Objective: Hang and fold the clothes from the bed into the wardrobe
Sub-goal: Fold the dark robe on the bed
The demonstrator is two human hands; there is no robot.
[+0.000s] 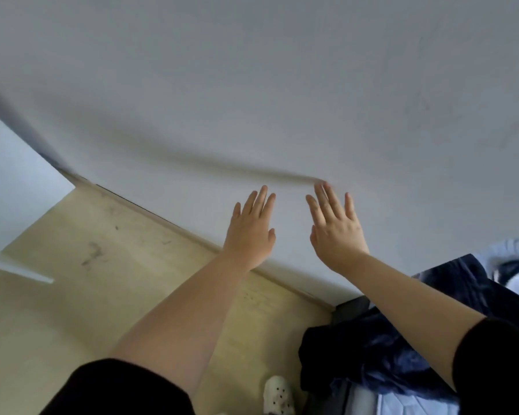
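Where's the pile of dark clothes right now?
In the head view, the dark clothes lie bunched at lower right, under the right forearm, beside the pale wooden floor and a white shoe.

- Wall [282,85], upper frame: pale grey.
- Floor [87,295], lower left: light yellowish wood.
- Clothes [387,348], lower right: dark navy, black, pale blue.
- Shoe [277,395], bottom centre: white, dark dots.
- Sleeves [117,390]: black.
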